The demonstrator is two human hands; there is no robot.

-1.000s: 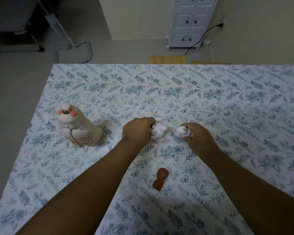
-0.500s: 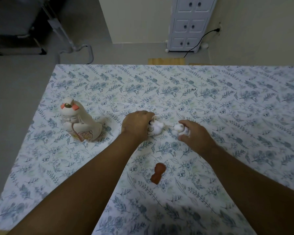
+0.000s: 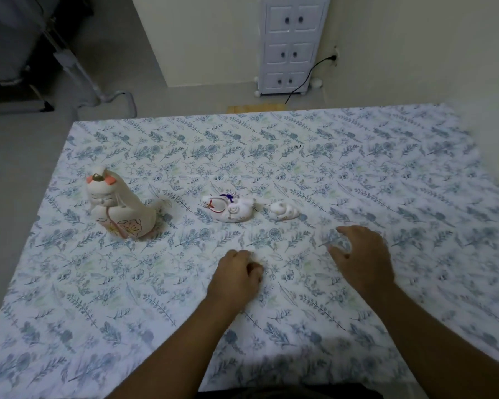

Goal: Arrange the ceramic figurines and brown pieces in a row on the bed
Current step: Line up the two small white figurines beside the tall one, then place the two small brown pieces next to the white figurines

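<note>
Fingers on the left hand [image 3: 236,279] are curled into a loose fist, knuckles on the bedsheet [image 3: 386,174]; can't tell if anything is inside, nothing shows between them. Right hand [image 3: 363,254] fingers are spread and slightly bent, hovering empty over the sheet. No brown piece visible anywhere right now, so it's either under the left fist or hidden by the forearms, can't say which. Three ceramics sit beyond the fingertips: small curled figurine [image 3: 284,211] just past and left of the right fingertips, flat figurine with the blue cord [image 3: 231,209] ahead of the left knuckles, tall doll figurine [image 3: 118,205] well off to the left of both hands. They already form a rough line, gaps uneven. Risks, my read: soft mattress means any press near the tall doll could tilt it, it already leans a bit. The right hand reaching forward carelessly could clip the small curled one and knock it out of line. If the brown piece is in the fist, dropping rather than setting it would let it roll on the fabric.
</note>
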